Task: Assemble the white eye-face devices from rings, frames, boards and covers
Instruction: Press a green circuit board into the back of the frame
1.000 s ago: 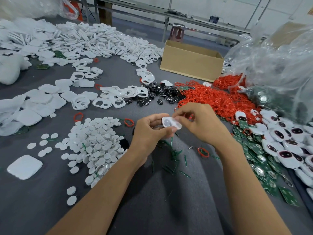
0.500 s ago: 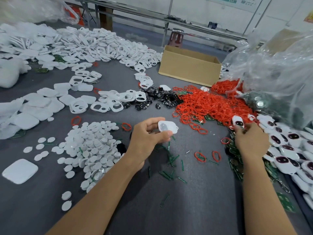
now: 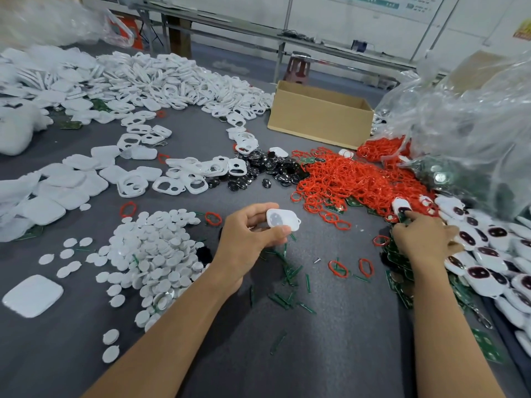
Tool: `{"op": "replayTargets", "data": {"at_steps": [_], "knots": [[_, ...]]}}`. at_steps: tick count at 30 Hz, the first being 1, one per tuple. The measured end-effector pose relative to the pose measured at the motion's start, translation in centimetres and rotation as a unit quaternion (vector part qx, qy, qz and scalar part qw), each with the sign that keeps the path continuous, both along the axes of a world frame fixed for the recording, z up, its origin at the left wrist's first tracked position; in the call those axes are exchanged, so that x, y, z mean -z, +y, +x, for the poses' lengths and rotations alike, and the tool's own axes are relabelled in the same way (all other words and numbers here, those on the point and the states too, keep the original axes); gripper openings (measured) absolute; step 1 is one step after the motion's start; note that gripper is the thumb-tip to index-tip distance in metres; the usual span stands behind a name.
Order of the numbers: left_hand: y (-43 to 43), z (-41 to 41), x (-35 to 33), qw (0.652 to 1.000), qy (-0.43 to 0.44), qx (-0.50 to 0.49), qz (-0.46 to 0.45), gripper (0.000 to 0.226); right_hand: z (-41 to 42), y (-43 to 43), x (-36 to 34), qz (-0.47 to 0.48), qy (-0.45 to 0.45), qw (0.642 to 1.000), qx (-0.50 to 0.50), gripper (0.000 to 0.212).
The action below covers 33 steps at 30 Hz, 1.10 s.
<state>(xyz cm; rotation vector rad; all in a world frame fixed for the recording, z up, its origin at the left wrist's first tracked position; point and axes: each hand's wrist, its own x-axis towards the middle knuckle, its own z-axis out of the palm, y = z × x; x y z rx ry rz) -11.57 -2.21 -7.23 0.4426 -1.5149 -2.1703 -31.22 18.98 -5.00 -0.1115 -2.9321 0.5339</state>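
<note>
Right hand (image 3: pixel 421 239) off the white piece (image 3: pixel 283 220) — now out right on the green boards (image 3: pixel 402 297), left hand (image 3: pixel 247 235) holding alone

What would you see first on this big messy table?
The bright red rings heaped right of the middle jump out first. Then the mound of white discs at the near left, and the left hand pinching a small white piece in the centre. White eye-face devices line the right edge.
</note>
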Motion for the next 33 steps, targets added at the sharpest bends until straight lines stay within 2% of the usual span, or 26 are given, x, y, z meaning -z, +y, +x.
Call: {"op": "replayTargets", "data": {"at_steps": [8,12,14,15,16,17,19,23,27,29,33], "knots": [[0.0,0.0,0.0,1.0,0.002,0.002,0.003,0.038,-0.3,0.4,0.2,0.035,-0.004,0.999,-0.011,0.04],[0.0,-0.1,0.1,1.0,0.006,0.0,0.012,0.038,0.0,0.4,-0.2,0.034,0.058,0.997,0.026,0.023],[-0.1,-0.1,0.1,1.0,0.005,0.0,0.014,0.039,0.1,0.4,-0.9,0.012,0.11,0.994,0.021,0.022],[-0.1,-0.1,0.1,1.0,0.004,0.001,0.013,0.039,0.3,0.3,-1.4,-0.023,0.125,0.992,-0.002,0.021],[-0.1,-0.1,0.1,1.0,0.003,0.001,0.011,0.039,0.6,0.2,-2.1,-0.097,0.129,0.986,-0.041,0.019],[-0.2,-0.1,0.1,1.0,0.001,0.002,0.009,0.039,1.0,-0.2,-2.9,-0.199,0.111,0.97,-0.08,0.017],[-0.1,-0.1,0.1,1.0,-0.001,0.002,0.008,0.04,2.0,-1.5,-4.5,-0.374,0.043,0.914,-0.154,0.02],[-0.1,-0.1,0.0,1.0,0.003,-0.002,0.01,0.039,4.9,-4.8,-6.3,-0.483,-0.084,0.831,-0.265,0.018],[-0.2,0.0,-0.1,1.0,0.009,-0.003,0.015,0.039,7.7,-7.7,-6.7,-0.529,-0.204,0.766,-0.303,0.017],[-0.2,0.0,-0.1,1.0,0.016,-0.006,0.02,0.039,8.5,-8.7,-6.4,-0.503,-0.231,0.764,-0.332,0.016],[-0.3,0.0,0.0,1.0,0.022,-0.007,0.021,0.044,9.4,-10.1,-5.6,-0.424,-0.199,0.801,-0.373,0.016]]}}
